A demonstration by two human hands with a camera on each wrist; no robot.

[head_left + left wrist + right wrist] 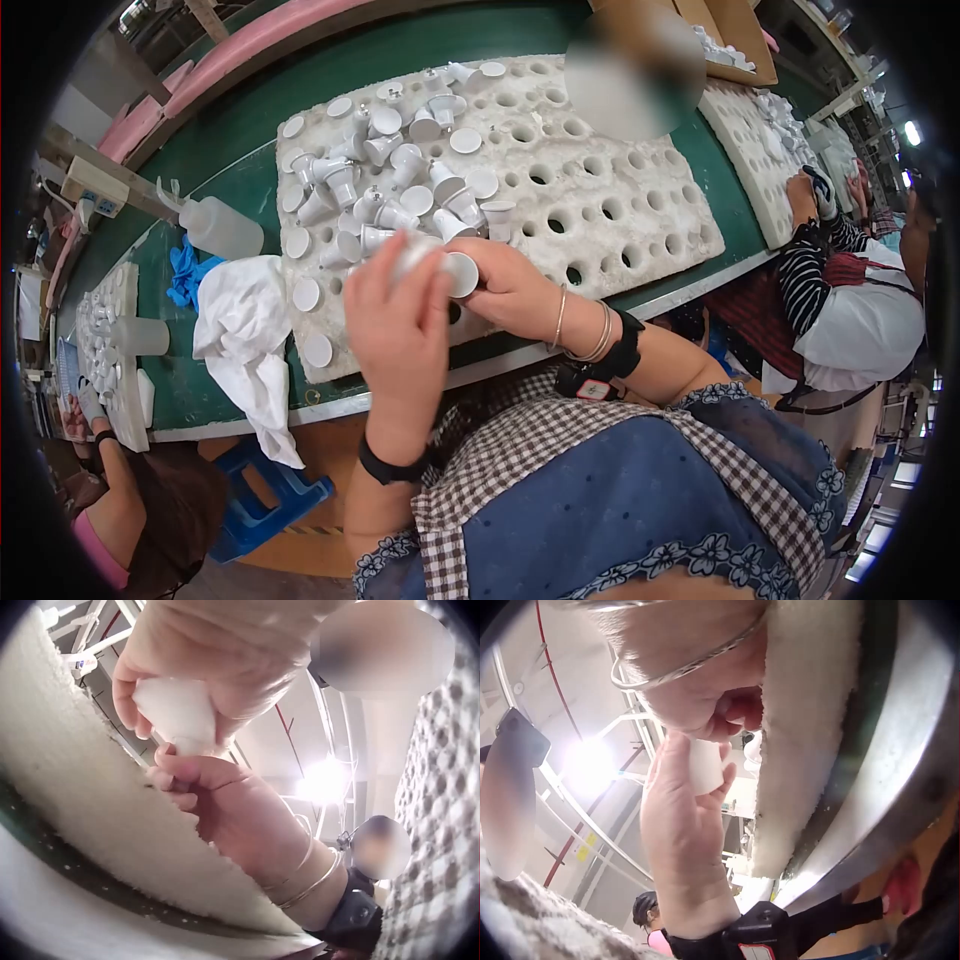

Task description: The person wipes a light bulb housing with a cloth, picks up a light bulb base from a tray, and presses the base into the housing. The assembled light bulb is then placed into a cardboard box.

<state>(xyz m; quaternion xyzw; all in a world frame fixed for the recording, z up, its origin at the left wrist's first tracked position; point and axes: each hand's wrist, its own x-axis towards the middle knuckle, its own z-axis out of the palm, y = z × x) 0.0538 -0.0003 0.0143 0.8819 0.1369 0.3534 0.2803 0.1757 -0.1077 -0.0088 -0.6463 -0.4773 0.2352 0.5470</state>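
Observation:
Above the near edge of the foam board [640, 240], my two hands meet. My right hand [520, 290] pinches a white round-headed part [461, 275], its flat disc face turned up. My left hand [398, 335], blurred in the head view, curls its fingers round a smooth white piece [178, 712] right beside that part. The same white piece [705, 766] shows between the left thumb and fingers in the right wrist view; I cannot tell its exact kind. Many similar white parts [405, 165] lie heaped or stand in holes on the board's left half.
Left of the board lie a white cloth [240, 320], a blue glove [188, 272] and a squeeze bottle [215, 225]. A cardboard box [735, 35] with white pieces stands at the back right. People work at foam boards on both sides. A blue stool [255, 500] stands below the table.

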